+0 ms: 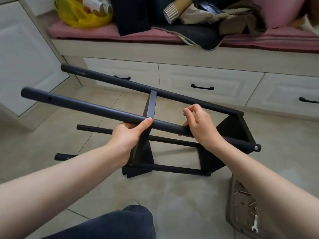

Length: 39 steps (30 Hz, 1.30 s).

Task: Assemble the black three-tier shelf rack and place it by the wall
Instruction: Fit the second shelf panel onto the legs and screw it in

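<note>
Assembling rack (238, 128), two shelves (151, 104) fitted: left hand (127, 135) fingers wrapped round pole (86, 106); right hand (202, 125) on it, fingers curled, hold unclear. Next, likely: third shelf, 9 o'clock ends.

A black metal shelf rack (151, 104), partly assembled, lies on its side on the floor in front of the white drawers (207, 78). Four round posts run parallel to the drawers. Two flat panels join them, one at the right end (236, 128) and one midway (143, 152). The left post ends are bare, with small holes. The upper post farthest from the drawers (86, 106) has a silver fitting (257, 147) at its right tip.
</note>
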Each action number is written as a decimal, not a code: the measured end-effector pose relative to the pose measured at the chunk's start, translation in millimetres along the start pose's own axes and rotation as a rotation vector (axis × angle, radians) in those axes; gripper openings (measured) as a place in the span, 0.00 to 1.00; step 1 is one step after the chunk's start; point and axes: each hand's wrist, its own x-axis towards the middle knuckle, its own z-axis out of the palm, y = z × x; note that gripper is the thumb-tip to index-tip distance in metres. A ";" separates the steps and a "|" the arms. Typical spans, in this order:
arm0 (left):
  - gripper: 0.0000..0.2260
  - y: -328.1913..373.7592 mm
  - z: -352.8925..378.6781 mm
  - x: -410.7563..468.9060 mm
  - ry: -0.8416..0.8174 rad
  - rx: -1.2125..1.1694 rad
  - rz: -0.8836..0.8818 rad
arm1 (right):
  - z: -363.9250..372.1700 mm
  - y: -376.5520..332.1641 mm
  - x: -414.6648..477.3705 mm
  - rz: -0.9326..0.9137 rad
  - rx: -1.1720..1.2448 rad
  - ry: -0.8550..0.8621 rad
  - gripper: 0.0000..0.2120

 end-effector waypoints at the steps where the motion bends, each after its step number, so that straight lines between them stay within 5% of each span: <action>1: 0.24 -3.0 -0.3 -2.9 0.001 -0.004 -0.025 | 0.1 1.6 -1.0 0.004 -0.012 0.001 0.09; 10: 0.26 -36.8 -1.9 -11.0 -0.085 -0.096 -0.137 | -6.0 13.6 -14.4 0.052 -0.036 -0.063 0.10; 14: 0.16 -58.2 -9.0 -16.3 -0.051 -0.205 -0.181 | 7.1 15.0 -20.6 0.063 -0.060 -0.105 0.11; 22: 0.25 -85.9 -22.8 -22.8 -0.046 -0.250 -0.198 | 26.8 27.8 -32.2 0.017 -0.095 -0.126 0.04; 32: 0.10 -105.3 -31.5 -20.1 -0.107 -0.133 -0.217 | 34.5 23.9 -53.6 -0.013 -0.168 -0.099 0.06; 39: 0.19 -111.5 -45.4 -25.9 -0.230 0.123 -0.279 | 40.4 21.7 -74.2 -0.045 -0.187 -0.119 0.06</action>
